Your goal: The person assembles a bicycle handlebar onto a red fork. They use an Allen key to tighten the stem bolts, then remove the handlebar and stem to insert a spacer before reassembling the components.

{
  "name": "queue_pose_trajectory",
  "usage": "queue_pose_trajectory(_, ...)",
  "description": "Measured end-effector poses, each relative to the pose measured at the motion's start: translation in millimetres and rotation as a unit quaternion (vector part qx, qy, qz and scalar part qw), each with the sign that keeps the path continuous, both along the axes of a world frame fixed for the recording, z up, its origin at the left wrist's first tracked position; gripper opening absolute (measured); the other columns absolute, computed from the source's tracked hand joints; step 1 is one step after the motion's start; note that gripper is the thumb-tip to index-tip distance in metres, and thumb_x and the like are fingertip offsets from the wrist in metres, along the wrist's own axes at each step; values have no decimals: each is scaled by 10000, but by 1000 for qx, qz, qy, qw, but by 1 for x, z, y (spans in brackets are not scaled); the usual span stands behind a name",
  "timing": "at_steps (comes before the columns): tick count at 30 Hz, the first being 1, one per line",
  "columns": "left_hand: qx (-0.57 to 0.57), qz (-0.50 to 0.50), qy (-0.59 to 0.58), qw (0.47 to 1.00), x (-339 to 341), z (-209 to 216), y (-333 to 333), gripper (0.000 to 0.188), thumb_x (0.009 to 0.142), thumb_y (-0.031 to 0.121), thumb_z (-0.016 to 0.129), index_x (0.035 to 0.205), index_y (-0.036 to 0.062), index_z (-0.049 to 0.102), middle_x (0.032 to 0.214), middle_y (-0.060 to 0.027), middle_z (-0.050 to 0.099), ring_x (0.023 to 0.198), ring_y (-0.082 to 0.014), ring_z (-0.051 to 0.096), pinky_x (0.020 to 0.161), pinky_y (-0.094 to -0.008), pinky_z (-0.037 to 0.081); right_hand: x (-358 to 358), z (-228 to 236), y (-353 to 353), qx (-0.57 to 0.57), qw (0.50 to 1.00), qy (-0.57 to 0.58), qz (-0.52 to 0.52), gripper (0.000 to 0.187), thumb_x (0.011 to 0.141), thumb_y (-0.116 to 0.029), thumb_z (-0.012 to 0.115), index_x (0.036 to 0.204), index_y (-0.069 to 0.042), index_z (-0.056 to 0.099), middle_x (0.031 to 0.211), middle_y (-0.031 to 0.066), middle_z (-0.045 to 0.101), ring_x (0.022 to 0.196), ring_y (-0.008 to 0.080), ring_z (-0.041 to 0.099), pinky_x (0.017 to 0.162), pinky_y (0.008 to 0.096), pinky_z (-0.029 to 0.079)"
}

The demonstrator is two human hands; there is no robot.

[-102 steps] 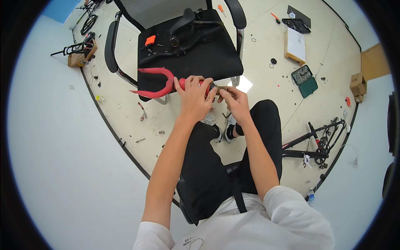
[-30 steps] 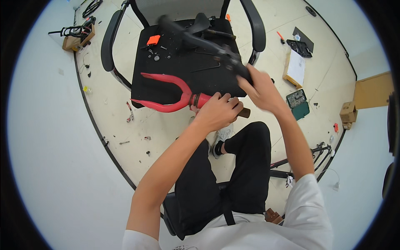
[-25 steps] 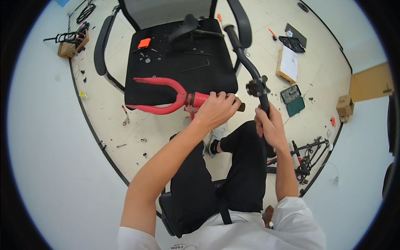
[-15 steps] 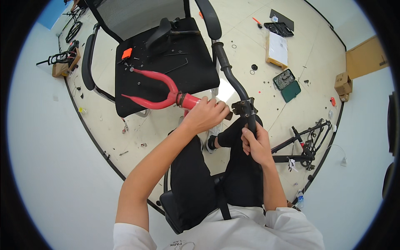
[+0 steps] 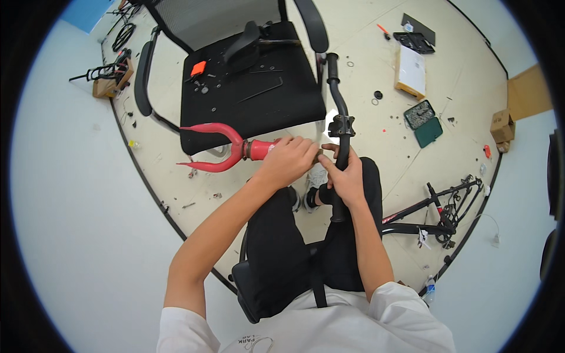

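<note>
My left hand (image 5: 289, 160) is wrapped round the tube of a red bicycle fork (image 5: 231, 147). The fork lies nearly level, its two prongs pointing left past the front edge of a chair seat. A black handlebar (image 5: 338, 97) stands almost upright in my right hand (image 5: 346, 176), which grips it below the black stem clamp (image 5: 341, 126). The right thumb and a fingertip reach left to the dark end of the fork's tube, close to my left fingers. What exactly they touch there is partly hidden by the hands.
The black chair (image 5: 259, 112) ahead carries a bicycle saddle (image 5: 242, 46), a hex key (image 5: 262, 91), an orange piece (image 5: 198, 68) and small hardware. A black bicycle frame (image 5: 426, 206), an opened green case (image 5: 422, 122) and a white-topped box (image 5: 411, 72) lie on the floor at right.
The fork has swung more level, off the chair seat. The handlebar has come more upright, and my right hand now reaches across to the fork tube's end. The whole view has shifted slightly.
</note>
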State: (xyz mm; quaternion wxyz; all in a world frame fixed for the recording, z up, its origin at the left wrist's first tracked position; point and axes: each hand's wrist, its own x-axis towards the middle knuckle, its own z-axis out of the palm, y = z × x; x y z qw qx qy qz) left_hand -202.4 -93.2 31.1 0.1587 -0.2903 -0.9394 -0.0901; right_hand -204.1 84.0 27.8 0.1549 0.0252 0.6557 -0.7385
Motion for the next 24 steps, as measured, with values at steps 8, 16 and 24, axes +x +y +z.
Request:
queue_pose_trajectory(8, -30, -9, -26, 999, -13, -2, 20, 493, 796, 144, 640, 1255, 62, 478, 817, -29, 577, 736, -188, 634, 669, -313, 463, -5, -21, 5, -56, 995, -80, 15, 265, 862, -168, 725, 951, -13, 528, 636, 20, 544, 437, 69, 476, 394, 214, 411)
queue_pose_trajectory(16, 13, 10, -175, 984, -21, 17, 19, 711, 751, 17, 657, 1402, 87, 378, 885, -84, 605, 808, -265, 631, 695, -371, 492, -11, -5, -1, -33, 997, -64, -15, 291, 823, -121, 744, 917, -50, 478, 601, 5, 507, 429, 72, 468, 398, 214, 405)
queue_pose_trajectory(24, 42, 9, -157, 987, -22, 7, -28, 507, 665, -17, 695, 1136, 19, 509, 970, -94, 601, 914, -292, 610, 752, -382, 506, 1, -12, 5, 37, 999, 13, -16, 390, 757, -17, 756, 884, -60, 389, 1034, 179, 681, 441, 33, 450, 398, 194, 387)
